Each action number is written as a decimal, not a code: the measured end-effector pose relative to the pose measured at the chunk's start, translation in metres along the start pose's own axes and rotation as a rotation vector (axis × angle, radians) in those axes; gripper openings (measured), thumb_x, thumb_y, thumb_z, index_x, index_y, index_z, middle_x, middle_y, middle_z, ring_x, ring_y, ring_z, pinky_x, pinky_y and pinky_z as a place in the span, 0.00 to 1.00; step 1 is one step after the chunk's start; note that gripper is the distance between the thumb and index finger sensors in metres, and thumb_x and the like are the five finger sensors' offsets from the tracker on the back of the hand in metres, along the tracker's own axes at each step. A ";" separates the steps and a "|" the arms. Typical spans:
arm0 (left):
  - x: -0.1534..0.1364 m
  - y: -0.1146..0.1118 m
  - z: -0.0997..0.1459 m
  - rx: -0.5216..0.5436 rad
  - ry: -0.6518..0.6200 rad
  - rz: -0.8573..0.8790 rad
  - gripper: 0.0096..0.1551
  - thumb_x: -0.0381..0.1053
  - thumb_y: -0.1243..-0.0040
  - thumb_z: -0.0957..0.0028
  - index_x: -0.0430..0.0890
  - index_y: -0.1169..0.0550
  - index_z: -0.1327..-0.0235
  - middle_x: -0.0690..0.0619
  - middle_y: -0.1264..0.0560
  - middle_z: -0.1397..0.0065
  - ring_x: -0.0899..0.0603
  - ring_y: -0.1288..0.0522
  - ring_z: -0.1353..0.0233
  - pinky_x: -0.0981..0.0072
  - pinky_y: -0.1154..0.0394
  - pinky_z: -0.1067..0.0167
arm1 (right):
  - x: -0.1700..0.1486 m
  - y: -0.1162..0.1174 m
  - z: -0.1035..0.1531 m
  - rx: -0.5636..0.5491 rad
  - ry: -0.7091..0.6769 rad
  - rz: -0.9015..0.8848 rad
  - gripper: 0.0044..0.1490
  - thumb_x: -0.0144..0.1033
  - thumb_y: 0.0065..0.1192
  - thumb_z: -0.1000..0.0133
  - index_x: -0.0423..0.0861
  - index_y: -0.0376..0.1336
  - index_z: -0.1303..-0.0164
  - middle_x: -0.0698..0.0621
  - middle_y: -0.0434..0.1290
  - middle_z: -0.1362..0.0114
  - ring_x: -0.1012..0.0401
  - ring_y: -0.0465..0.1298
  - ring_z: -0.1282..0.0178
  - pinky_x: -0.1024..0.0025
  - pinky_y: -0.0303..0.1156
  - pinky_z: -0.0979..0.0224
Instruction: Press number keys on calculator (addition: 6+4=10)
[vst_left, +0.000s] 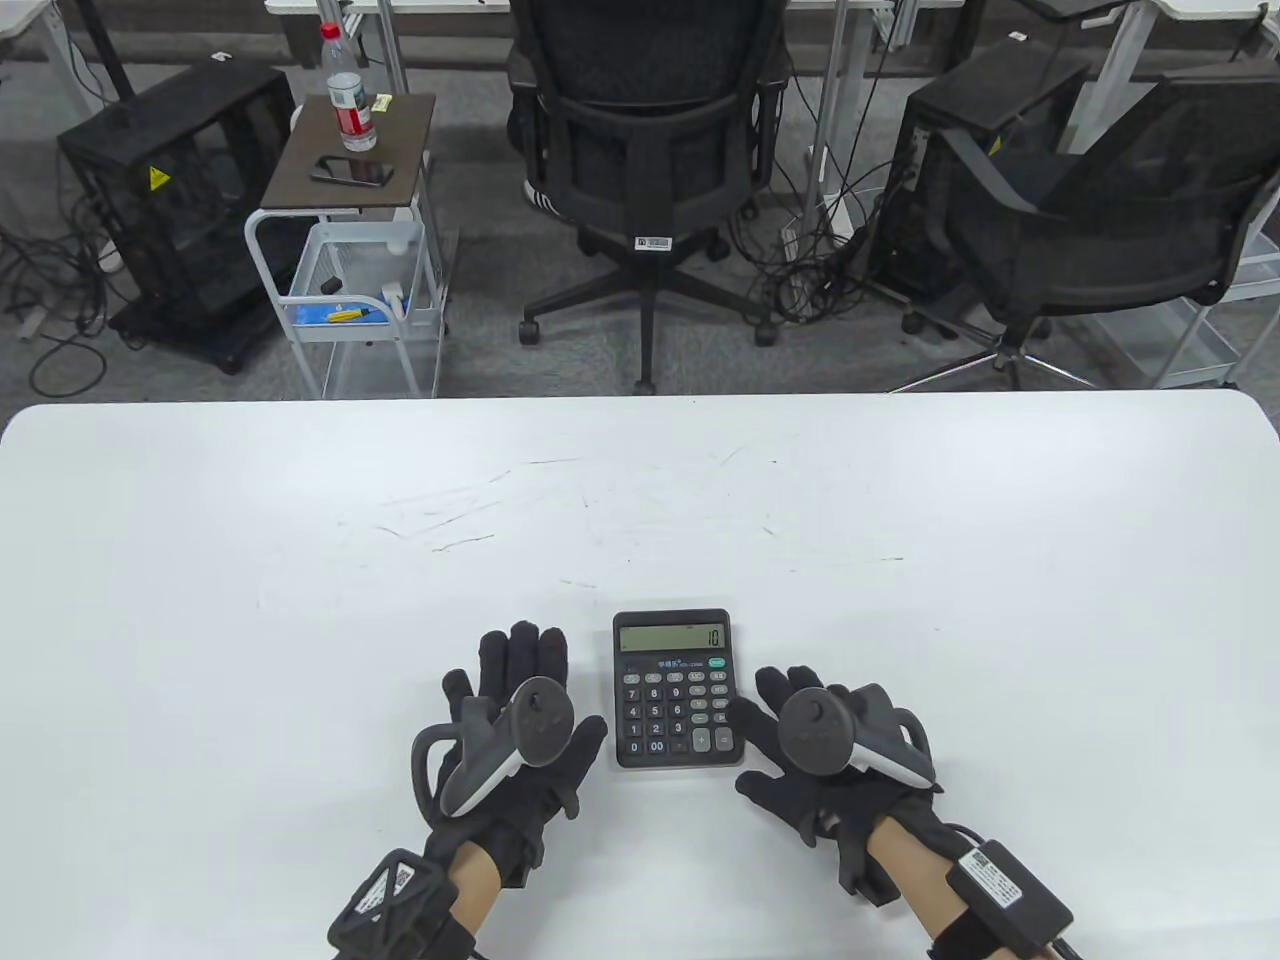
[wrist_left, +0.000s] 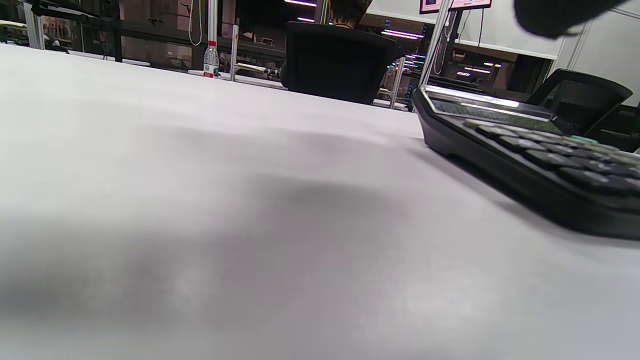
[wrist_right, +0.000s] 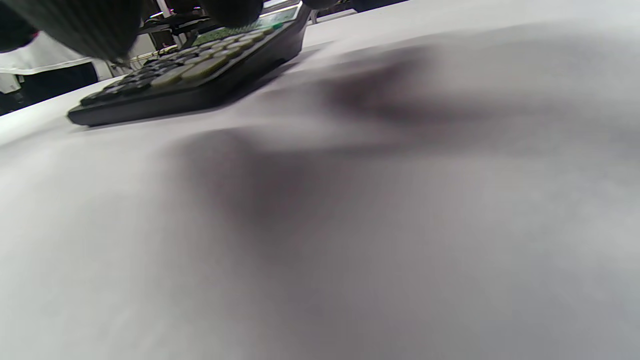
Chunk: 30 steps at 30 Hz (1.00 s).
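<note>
Black plastic, with grey and dark keys and a green key at the upper right, your calculator (vst_left: 673, 688) lies flat on the white table (vst_left: 300, 560) near its front edge, between your two hands, and its display (vst_left: 671, 637) reads 10. Your left hand (vst_left: 515, 735) rests just to the left of the calculator with its fingers stretched forward and close together, palm down, holding nothing; its thumb reaches toward the calculator's lower left corner, though you cannot tell from the table view whether it touches the case. Your right hand (vst_left: 825, 755) sits just to the right of the calculator, also with nothing in its grasp, its fingers loosely extended; one fingertip (vst_left: 742, 713) lies at the calculator's right edge beside the lower keys, and whether it is pressing one is not clear. In the left wrist view the calculator (wrist_left: 530, 160) shows at the right, slightly raised at its display end. In the right wrist view the calculator (wrist_right: 195, 75) sits at the upper left, with dark gloved fingers (wrist_right: 85, 25) hanging above its keys. Behind the table stand an office chair (vst_left: 650, 150) and a small side table (vst_left: 360, 150) carrying a water bottle (vst_left: 348, 95).
</note>
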<state>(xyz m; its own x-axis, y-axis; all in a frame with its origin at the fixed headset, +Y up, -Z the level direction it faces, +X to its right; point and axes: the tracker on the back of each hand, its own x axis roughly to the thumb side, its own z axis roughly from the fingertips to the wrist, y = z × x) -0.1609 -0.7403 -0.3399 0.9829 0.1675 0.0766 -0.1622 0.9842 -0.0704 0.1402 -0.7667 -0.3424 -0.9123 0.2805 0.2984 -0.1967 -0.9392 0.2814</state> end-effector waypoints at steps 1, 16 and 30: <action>0.000 0.000 0.000 0.001 0.000 0.000 0.55 0.75 0.48 0.53 0.56 0.55 0.22 0.55 0.57 0.12 0.39 0.60 0.14 0.30 0.58 0.23 | -0.001 -0.003 -0.001 -0.033 0.019 -0.001 0.52 0.67 0.57 0.53 0.61 0.44 0.21 0.47 0.42 0.12 0.43 0.41 0.14 0.43 0.42 0.20; 0.002 -0.001 -0.001 0.013 -0.001 -0.033 0.55 0.75 0.47 0.53 0.56 0.56 0.22 0.55 0.58 0.12 0.40 0.61 0.13 0.35 0.61 0.23 | -0.002 -0.030 -0.015 -0.228 0.161 0.061 0.57 0.68 0.55 0.53 0.54 0.42 0.20 0.47 0.41 0.12 0.44 0.41 0.15 0.45 0.42 0.20; 0.005 -0.002 -0.002 0.009 -0.009 -0.039 0.55 0.75 0.47 0.53 0.56 0.56 0.22 0.56 0.58 0.12 0.40 0.61 0.13 0.35 0.61 0.23 | -0.012 -0.030 -0.017 -0.227 0.172 0.058 0.56 0.68 0.55 0.53 0.56 0.41 0.20 0.47 0.40 0.12 0.44 0.40 0.15 0.45 0.41 0.20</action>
<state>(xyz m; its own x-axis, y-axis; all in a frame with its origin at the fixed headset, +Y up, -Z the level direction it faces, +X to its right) -0.1550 -0.7414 -0.3416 0.9876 0.1298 0.0877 -0.1251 0.9905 -0.0580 0.1512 -0.7453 -0.3697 -0.9679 0.2059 0.1437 -0.2005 -0.9783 0.0513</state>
